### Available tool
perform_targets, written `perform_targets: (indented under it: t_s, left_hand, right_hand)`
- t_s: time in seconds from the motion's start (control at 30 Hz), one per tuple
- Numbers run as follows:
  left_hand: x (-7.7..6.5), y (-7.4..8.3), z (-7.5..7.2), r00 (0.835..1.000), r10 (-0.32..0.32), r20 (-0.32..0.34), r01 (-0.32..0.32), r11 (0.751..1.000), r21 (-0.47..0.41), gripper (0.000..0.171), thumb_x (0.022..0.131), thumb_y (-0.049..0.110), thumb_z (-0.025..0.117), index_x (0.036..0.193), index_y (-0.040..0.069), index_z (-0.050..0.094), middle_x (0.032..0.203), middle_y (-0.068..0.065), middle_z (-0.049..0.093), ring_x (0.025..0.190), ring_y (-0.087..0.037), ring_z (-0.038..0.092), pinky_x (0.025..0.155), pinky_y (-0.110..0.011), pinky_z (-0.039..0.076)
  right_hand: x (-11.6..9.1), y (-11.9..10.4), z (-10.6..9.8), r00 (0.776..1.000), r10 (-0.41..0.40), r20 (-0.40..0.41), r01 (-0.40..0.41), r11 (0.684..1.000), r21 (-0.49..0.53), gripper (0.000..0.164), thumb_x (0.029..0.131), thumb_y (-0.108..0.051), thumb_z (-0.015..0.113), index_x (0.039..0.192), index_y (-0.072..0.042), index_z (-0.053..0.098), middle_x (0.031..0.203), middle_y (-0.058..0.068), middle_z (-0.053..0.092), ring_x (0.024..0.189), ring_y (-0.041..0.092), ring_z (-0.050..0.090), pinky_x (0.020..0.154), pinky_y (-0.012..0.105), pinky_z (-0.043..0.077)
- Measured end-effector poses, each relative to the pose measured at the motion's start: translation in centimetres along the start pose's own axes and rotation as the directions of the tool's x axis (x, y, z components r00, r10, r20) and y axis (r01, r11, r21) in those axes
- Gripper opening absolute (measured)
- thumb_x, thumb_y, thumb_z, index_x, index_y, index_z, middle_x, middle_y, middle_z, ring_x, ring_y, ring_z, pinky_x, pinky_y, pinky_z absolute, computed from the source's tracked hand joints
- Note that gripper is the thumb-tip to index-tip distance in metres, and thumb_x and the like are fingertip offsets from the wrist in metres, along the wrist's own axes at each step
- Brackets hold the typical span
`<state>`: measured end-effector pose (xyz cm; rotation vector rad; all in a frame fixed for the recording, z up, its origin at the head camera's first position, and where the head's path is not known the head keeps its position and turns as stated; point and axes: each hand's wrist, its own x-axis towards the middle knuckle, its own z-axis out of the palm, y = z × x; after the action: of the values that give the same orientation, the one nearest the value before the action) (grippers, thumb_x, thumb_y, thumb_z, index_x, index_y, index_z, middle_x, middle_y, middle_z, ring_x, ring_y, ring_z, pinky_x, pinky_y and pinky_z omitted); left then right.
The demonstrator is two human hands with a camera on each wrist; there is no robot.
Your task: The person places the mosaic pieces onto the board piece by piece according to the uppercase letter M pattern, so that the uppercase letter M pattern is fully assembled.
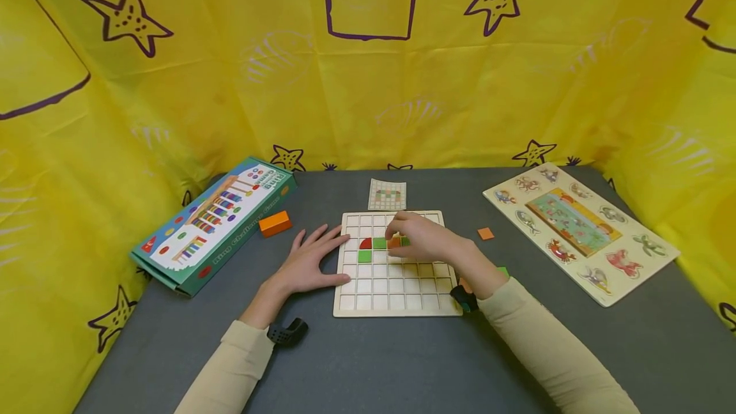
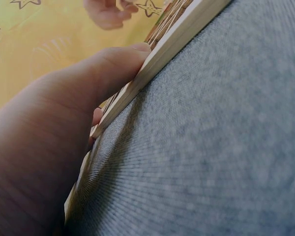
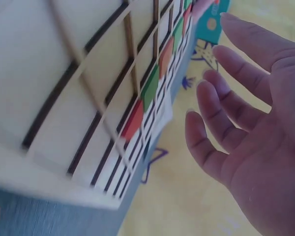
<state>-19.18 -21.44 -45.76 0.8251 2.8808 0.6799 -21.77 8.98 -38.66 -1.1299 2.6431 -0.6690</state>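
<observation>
A wooden grid board [image 1: 374,302] lies flat on the table. One row holds a red rounded piece [image 1: 366,244], a green square [image 1: 379,243], an orange square [image 1: 393,243], another green square [image 3: 150,88] and a red piece [image 3: 133,119]. Below the row's left end sits one more green tile [image 1: 365,255]. My left hand [image 1: 307,264] is spread at the board's left side, thumb and fingertips touching its edge. Over the row hovers my right hand [image 1: 425,238], fingers loosely bent with nothing between them. In the head view it partly covers the row's right end.
Behind the board lies a pattern card [image 1: 388,195]. To the left are a green game box [image 1: 213,229] and an orange block [image 1: 275,223]. Right of the board are a loose orange square [image 1: 485,234], a green piece [image 1: 503,271] beside the right sleeve, and a sea-animal puzzle [image 1: 644,273].
</observation>
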Motion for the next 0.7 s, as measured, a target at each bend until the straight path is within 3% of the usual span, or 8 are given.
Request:
perform_targets:
  t_s: [0.43,0.7]
  left_hand:
    - [0.0,0.0,0.1,1.0,0.013,-0.014,-0.013,1.0,0.006,0.09,0.084,0.067,0.069,0.157,0.024,0.041,0.164,-0.001,0.028,0.152,-0.032,0.015,0.114,-0.065,-0.004]
    - [0.0,0.0,0.1,0.999,0.019,-0.027,-0.019,1.0,0.003,0.09,0.083,0.067,0.069,0.157,0.023,0.042,0.164,-0.002,0.029,0.151,-0.034,0.017,0.114,-0.065,-0.003]
  right_hand:
    - [-5.0,2.8,-1.6,0.999,0.034,-0.036,-0.033,0.999,0.02,0.027,0.092,-0.019,0.076,0.113,-0.004,0.07,0.112,0.009,0.061,0.103,0.03,0.06,0.09,0.045,0.051]
    - [-7.5,4.1,-1.5,0.998,0.033,-0.058,-0.033,0.999,-0.005,0.027,0.091,-0.019,0.078,0.113,-0.003,0.071,0.107,0.008,0.062,0.099,0.029,0.062,0.086,0.044,0.052]
